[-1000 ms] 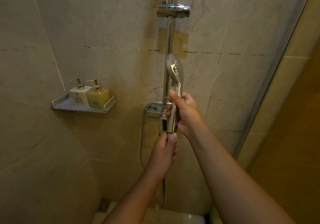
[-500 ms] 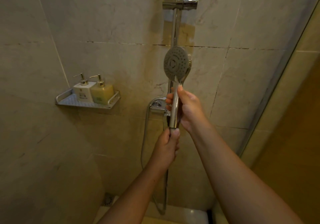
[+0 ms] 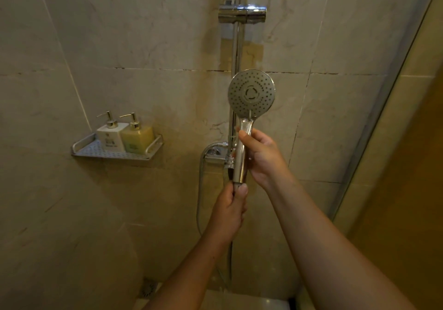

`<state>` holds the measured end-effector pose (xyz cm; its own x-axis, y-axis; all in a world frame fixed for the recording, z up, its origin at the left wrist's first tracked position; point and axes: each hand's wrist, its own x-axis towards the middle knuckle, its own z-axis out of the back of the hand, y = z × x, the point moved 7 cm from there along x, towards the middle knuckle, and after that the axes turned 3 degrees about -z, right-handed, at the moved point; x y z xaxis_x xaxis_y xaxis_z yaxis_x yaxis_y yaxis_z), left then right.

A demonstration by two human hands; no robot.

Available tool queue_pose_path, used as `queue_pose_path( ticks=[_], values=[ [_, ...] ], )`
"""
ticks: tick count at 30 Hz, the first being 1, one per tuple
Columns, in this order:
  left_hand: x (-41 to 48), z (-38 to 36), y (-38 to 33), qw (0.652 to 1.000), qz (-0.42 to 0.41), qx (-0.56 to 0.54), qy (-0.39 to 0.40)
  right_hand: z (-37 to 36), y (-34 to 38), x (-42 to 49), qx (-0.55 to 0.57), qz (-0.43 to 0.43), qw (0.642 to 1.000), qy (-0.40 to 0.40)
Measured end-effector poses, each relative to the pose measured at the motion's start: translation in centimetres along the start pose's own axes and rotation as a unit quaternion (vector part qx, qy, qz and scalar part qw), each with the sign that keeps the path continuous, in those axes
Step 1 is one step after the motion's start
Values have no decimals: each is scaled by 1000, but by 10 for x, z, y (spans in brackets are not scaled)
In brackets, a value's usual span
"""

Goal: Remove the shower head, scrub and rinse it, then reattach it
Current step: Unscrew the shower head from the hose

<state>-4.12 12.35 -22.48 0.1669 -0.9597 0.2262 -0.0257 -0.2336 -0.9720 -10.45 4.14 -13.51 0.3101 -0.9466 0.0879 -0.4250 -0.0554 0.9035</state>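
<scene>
The shower head is held in front of the tiled wall, just beside the vertical rail, with open room to its right as far as the glass panel edge. The slider bracket sits higher on the rail, apart from it. A corner shelf with two pump bottles hangs well to the left. The hose is partly hidden behind the left forearm; the handle's joint is covered by fingers. Long axis near upright, spray face toward the camera. Right hand: grip clenched around the handle. Left hand: grip closed on the handle's bottom end.
</scene>
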Motion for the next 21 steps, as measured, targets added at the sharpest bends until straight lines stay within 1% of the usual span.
queue_pose_path(
  ticks=[6, 10, 13, 16, 21],
  values=[
    [8, -3, -9, 1000, -15, -12, 0, -2, 7, 3, 73, 14, 997, 3],
    [13, -3, -9, 1000, -24, 3, -1, -3, 13, 1, 56, 19, 998, 17],
    [14, -5, -7, 1000, -21, 6, -3, -7, 14, -1, 6, 21, 999, 34],
    [14, -9, -8, 1000, -19, -7, 0, -4, 17, 0, -26, 25, 999, 13],
    [19, -7, -15, 1000, -22, -3, 1, -4, 25, 2, -23, 10, 999, 39]
  ],
)
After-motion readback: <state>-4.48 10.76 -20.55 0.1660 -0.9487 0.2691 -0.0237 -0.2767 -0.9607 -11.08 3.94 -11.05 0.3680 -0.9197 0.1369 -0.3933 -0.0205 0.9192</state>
